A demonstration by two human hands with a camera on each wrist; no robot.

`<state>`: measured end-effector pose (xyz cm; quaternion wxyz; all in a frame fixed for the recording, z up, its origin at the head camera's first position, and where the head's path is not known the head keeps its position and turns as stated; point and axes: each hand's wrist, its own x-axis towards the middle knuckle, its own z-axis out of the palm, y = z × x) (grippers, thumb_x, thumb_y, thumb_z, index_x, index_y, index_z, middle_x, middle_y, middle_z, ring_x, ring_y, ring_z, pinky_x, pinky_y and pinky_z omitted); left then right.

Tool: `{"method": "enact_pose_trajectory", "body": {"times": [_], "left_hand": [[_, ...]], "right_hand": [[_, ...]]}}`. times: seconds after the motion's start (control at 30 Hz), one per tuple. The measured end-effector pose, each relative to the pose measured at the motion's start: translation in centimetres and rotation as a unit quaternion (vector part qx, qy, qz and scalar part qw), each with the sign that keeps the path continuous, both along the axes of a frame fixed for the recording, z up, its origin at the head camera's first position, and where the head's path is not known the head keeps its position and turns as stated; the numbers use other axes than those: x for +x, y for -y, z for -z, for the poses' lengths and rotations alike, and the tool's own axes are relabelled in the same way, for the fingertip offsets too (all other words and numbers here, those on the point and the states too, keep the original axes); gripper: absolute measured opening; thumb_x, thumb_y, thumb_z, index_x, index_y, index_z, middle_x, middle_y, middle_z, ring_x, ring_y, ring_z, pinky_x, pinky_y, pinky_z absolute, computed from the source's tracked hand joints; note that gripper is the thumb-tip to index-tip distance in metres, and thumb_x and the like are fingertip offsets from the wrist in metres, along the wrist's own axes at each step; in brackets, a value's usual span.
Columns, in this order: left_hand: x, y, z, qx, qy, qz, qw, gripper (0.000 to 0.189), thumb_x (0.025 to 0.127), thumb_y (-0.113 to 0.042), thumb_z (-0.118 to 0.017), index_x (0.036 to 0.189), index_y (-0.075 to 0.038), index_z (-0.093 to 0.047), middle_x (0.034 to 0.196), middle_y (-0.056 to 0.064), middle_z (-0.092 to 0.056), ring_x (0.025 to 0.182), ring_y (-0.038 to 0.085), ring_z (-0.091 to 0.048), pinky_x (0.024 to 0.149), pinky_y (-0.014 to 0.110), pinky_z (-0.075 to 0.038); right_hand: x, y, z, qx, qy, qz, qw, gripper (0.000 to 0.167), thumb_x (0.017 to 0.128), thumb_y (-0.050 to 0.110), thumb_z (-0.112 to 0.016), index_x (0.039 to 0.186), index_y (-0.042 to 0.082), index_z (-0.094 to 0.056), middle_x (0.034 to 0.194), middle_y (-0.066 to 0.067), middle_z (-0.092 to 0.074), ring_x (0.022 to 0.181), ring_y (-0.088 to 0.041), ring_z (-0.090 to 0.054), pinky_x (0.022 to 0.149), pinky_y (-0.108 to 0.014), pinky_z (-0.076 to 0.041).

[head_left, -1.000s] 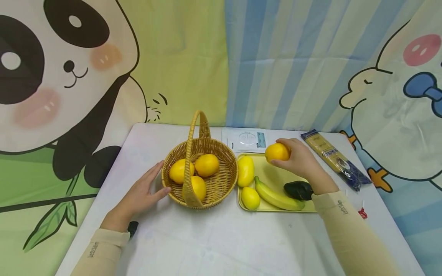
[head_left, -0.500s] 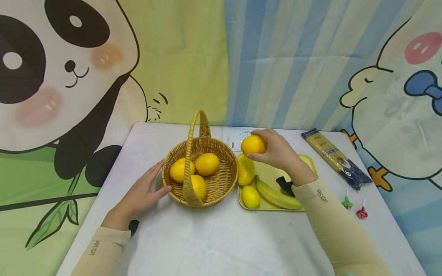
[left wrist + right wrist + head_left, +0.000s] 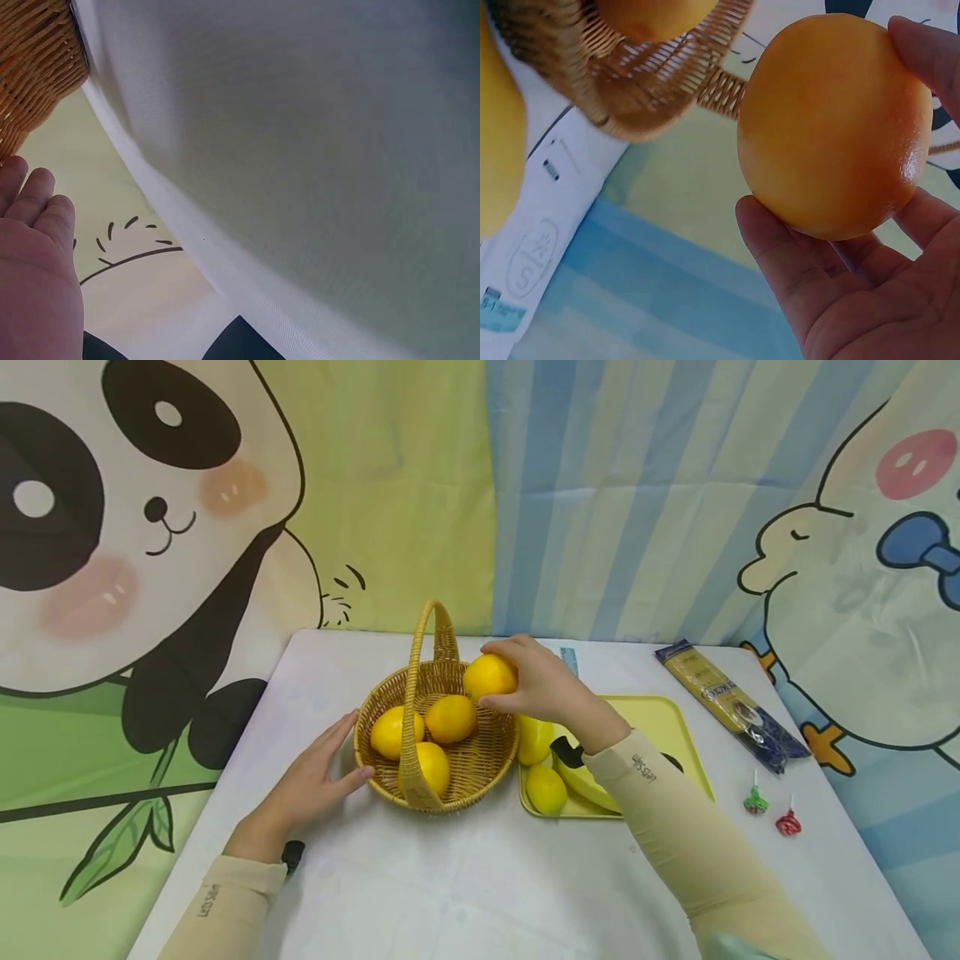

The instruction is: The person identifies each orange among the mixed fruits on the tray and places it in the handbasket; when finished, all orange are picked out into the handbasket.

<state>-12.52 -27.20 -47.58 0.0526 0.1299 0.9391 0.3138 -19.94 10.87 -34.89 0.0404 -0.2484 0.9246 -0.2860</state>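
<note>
A smooth yellow-orange oval fruit (image 3: 834, 127) is pinched between the thumb and fingers of my right hand (image 3: 542, 685), raised at the basket's right rim. The round wicker basket (image 3: 491, 760), with a tall arched handle, holds three similar fruits, one of them an orange-yellow fruit (image 3: 451, 719) near the middle. My left hand (image 3: 309, 787) has its fingers extended along the basket's left side, thumb by the front rim. In the left wrist view, the fingertips (image 3: 41, 180) show just under the wicker side.
Right of the basket lies a yellow tray (image 3: 660, 718) with a yellow mango-like fruit (image 3: 534, 741), a lemon (image 3: 546, 790), a banana (image 3: 588, 789) and a dark item partly under the sleeve. Farther right are a long packet (image 3: 731, 706), a green lollipop (image 3: 755, 799) and a red one.
My right hand has carried the yellow-orange fruit leftward from over the tray to the basket's right rim. My left hand has stayed by the basket.
</note>
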Motion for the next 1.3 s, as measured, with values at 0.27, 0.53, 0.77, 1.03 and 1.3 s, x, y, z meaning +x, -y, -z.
{"method": "enact_pose_trajectory", "body": {"times": [0.27,0.53,0.77,1.03,1.3], "left_hand": [[0.0,0.2,0.3,0.003,-0.004,0.001,1.0,0.1,0.093,-0.056,-0.074,0.169,-0.03,-0.015,0.176,0.009,-0.022,0.16,0.042,-0.024,0.124,0.071,-0.026],[0.0,0.1,0.2,-0.006,-0.002,-0.002,1.0,0.1,0.093,-0.056,-0.074,0.169,-0.032,-0.014,0.176,0.009,-0.022,0.16,0.041,-0.024,0.125,0.07,-0.025],[0.0,0.2,0.3,-0.002,0.0,-0.001,1.0,0.1,0.093,-0.057,-0.073,0.169,-0.033,-0.013,0.176,0.008,-0.022,0.161,0.041,-0.024,0.125,0.07,-0.026],[0.0,0.2,0.4,0.0,0.004,-0.002,1.0,0.1,0.093,-0.062,-0.07,0.169,-0.034,-0.012,0.176,0.007,-0.021,0.161,0.04,-0.023,0.125,0.07,-0.026],[0.1,0.2,0.3,0.002,0.003,-0.001,1.0,0.099,0.094,-0.058,-0.072,0.169,-0.033,-0.013,0.176,0.008,-0.021,0.161,0.04,-0.023,0.125,0.07,-0.026]], "right_hand": [[-0.3,3.3,0.0,0.015,-0.008,-0.04,0.999,0.07,0.087,0.04,-0.084,0.148,0.017,-0.057,0.147,-0.01,-0.053,0.12,-0.026,-0.059,0.095,-0.042,-0.06],[-0.3,5.5,0.5,0.018,0.001,-0.06,0.998,0.07,0.087,0.039,-0.084,0.148,0.02,-0.057,0.144,-0.007,-0.055,0.114,-0.021,-0.06,0.091,-0.036,-0.061],[-0.1,7.1,1.4,0.013,0.018,-0.078,0.9967,0.074,0.083,0.041,-0.085,0.148,0.021,-0.057,0.144,-0.004,-0.055,0.112,-0.017,-0.059,0.094,-0.033,-0.059],[-0.1,8.2,2.2,0.06,0.01,-0.091,0.9939,0.087,0.083,0.05,-0.086,0.154,0.013,-0.052,0.151,-0.008,-0.054,0.128,-0.022,-0.058,0.108,-0.037,-0.054],[0.0,8.9,3.0,0.061,0.04,-0.095,0.9927,0.082,0.085,0.043,-0.085,0.153,0.011,-0.052,0.152,-0.009,-0.053,0.12,-0.02,-0.06,0.1,-0.032,-0.057]]}}
